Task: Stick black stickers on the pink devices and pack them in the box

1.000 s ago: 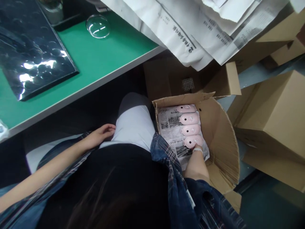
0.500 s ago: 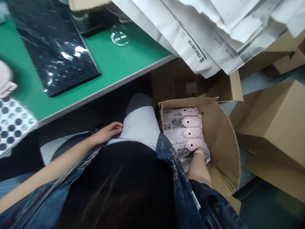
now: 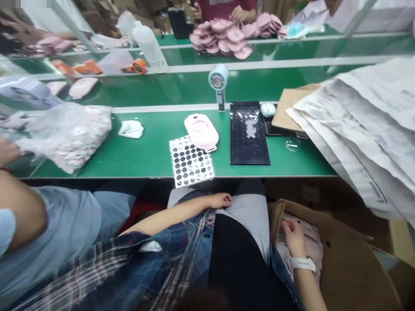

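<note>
My left hand (image 3: 221, 200) rests on my lap with its fingers curled together, and nothing shows in it. Low on the right, my right hand (image 3: 293, 233) is inside a cardboard box (image 3: 345, 255), over pink plastic casings (image 3: 309, 231) lying on printed paper. Its fingers look loosely apart and I see nothing held, though blur hides the tips. On the green table (image 3: 149, 157) in front of me, a pink oval casing (image 3: 205, 134) overlaps a white sheet with black round dots (image 3: 191, 164). Beside it lies a glossy black tray (image 3: 249, 138).
A handheld fan (image 3: 219, 84) stands behind the casing. Large paper sheets (image 3: 359, 125) overhang the table's right edge. At left lies a clear bag of small parts (image 3: 76, 138), near a co-worker's arm (image 3: 22, 207). Across the table, another person sits behind piled pink casings (image 3: 222, 38).
My view has swung up and left, bringing the table and the people into sight. My right hand has drawn back from the nearest casing but stays in the box. My left hand remains on my lap.
</note>
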Available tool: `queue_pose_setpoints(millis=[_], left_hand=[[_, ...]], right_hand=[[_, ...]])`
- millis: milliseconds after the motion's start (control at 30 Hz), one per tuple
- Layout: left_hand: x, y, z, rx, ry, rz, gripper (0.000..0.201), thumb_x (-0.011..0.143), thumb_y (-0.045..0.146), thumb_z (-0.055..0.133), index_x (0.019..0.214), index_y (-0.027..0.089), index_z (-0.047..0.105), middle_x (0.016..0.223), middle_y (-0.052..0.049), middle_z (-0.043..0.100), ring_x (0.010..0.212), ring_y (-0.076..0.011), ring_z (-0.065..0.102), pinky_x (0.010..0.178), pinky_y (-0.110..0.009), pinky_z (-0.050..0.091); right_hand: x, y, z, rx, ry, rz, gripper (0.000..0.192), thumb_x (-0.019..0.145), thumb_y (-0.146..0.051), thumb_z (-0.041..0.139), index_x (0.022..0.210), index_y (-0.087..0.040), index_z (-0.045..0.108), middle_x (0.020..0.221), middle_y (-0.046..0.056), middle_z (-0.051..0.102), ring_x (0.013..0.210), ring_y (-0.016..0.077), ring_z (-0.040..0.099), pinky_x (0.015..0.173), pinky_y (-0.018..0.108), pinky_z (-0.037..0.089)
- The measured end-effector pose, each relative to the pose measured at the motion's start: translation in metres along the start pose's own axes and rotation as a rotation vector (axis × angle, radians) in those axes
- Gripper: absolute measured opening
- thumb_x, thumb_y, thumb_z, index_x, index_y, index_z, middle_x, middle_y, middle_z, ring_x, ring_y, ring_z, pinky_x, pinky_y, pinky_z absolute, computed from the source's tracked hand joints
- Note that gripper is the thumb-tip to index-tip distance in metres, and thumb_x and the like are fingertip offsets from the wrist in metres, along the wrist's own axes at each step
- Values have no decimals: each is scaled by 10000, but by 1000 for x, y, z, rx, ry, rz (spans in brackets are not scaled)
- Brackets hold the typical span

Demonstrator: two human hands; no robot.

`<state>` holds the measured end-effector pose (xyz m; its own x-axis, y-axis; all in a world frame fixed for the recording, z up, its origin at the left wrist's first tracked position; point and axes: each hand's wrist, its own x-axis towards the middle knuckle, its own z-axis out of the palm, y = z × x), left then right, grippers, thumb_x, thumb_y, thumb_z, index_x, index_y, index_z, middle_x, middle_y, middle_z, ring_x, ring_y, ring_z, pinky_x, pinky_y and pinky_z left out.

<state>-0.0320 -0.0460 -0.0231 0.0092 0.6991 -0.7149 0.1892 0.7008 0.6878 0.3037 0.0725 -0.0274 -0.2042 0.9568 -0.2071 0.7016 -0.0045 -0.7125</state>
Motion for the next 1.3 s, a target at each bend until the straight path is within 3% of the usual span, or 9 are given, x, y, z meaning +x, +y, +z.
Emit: queue_pose_setpoints(millis=[267, 400, 500, 600, 667, 733, 900, 1133, 1300], left_hand=[[-76, 29, -43, 54, -59, 300, 411, 871, 294, 740, 1262, 194, 660, 1210, -90, 702, 1096, -235, 665, 1006, -386, 528], [-161, 39, -88, 143, -311, 585, 545, 933, 413, 677, 1433, 213, 591, 1450, -136, 627, 1344, -302, 597, 1138, -421, 471], [-211, 38, -121, -55, -385, 713, 564, 973, 440, 629, 1469, 188, 534, 1455, -180, 626, 1335, -294, 629, 1102, -419, 528], [-230, 34, -144, -223, 125, 794, 438, 1006, 441, 571, 1374, 203, 570, 1309, -161, 703, 1195, -264, 705, 1020, -440, 587], [-225, 31, -151, -65, 630, 780, 343, 1020, 365, 525, 1308, 195, 598, 1282, -151, 702, 1202, -262, 683, 1056, -493, 563], [-212, 28, -152, 249, 924, 735, 328, 1000, 293, 536, 1292, 168, 616, 1342, -165, 670, 1301, -291, 612, 1154, -555, 481], [-187, 24, -144, 708, 963, 645, 404, 989, 322, 598, 1357, 156, 603, 1481, -165, 594, 1437, -323, 506, 1280, -567, 301], [-186, 28, -146, 707, 959, 560, 486, 1026, 404, 551, 1426, 130, 565, 1580, -173, 519, 1528, -329, 406, 1301, -551, 244], [-186, 29, -147, 708, 999, 536, 414, 1016, 377, 575, 1337, 117, 608, 1564, -170, 537, 1507, -334, 435, 1289, -514, 294]], right_hand=[[-3, -231, -4, 148, -381, -515, 327, 951, -478, 599, 1100, -208, 707, 974, 83, 761, 896, 236, 733, 846, 374, 584], [7, -320, 22, 74, -271, -814, 213, 970, -372, 582, 1056, -207, 685, 968, 79, 726, 855, 219, 695, 787, 357, 574], [18, -362, 63, -54, -146, -999, 371, 948, -400, 599, 1231, -162, 625, 1192, 168, 675, 1085, 299, 656, 922, 461, 567], [23, -384, 103, -254, -55, -1040, 728, 879, -489, 703, 1456, -105, 478, 1493, 280, 479, 1382, 420, 479, 1099, 602, 462], [25, -392, 120, -371, -33, -997, 856, 836, -496, 760, 1514, -102, 414, 1564, 302, 379, 1417, 456, 432, 1112, 629, 441], [30, -395, 127, -426, -59, -974, 868, 825, -459, 772, 1523, -110, 391, 1548, 295, 387, 1400, 450, 447, 1095, 620, 458], [58, -411, 115, -415, -197, -1052, 904, 753, -333, 810, 1524, -123, 386, 1461, 246, 453, 1408, 400, 436, 1143, 569, 442], [116, -435, 95, -365, -324, -1036, 954, 692, -310, 817, 1532, -158, 392, 1482, 208, 474, 1405, 378, 446, 1213, 584, 347], [110, -420, 85, -440, -274, -1073, 849, 753, -263, 760, 1518, -136, 413, 1474, 216, 504, 1394, 383, 455, 1197, 589, 362]])
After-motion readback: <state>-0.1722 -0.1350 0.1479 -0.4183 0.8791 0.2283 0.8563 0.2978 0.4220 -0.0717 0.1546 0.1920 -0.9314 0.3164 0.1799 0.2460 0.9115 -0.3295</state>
